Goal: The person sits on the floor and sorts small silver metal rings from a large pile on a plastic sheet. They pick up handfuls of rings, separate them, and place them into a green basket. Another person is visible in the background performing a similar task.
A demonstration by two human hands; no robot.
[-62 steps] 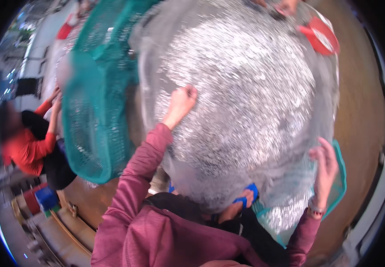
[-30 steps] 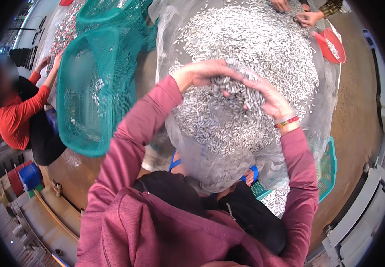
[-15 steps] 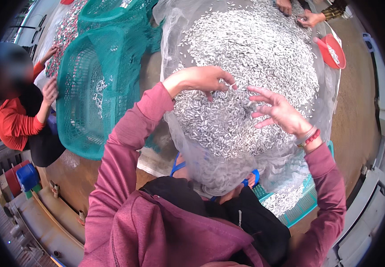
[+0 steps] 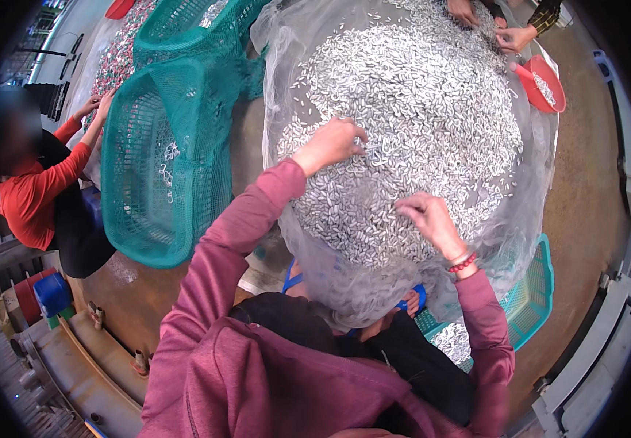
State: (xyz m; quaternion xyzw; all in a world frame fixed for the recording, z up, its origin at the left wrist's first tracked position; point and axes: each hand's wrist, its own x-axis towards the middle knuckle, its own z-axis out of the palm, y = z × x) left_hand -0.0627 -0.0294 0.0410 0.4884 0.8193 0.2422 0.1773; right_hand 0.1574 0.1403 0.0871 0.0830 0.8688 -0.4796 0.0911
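Note:
A broad heap of small, elongated silvery-white metal pieces [image 4: 417, 87] lies on a pale mesh net [image 4: 279, 44] in front of me; some look like links or hooks. My left hand [image 4: 332, 143] is at the heap's left part, fingers curled down toward the pieces. Nearer to me and to the right, my right hand [image 4: 432, 220] has thumb and fingers pinched together just over the heap. What sits in either hand's fingertips is too small to make out.
Green mesh-covered baskets [image 4: 114, 182] stand on the left, beside a person in orange [image 4: 34, 197]. Another person's hands [image 4: 516, 38] work at the heap's far right, near a red scoop [image 4: 545, 84]. A green crate [image 4: 541, 285] with more pieces sits low right.
My right hand has come down and toward me, its spread fingers now pinched. My left hand has shifted slightly left and lower, with fingers curled. The person in orange reached farther away.

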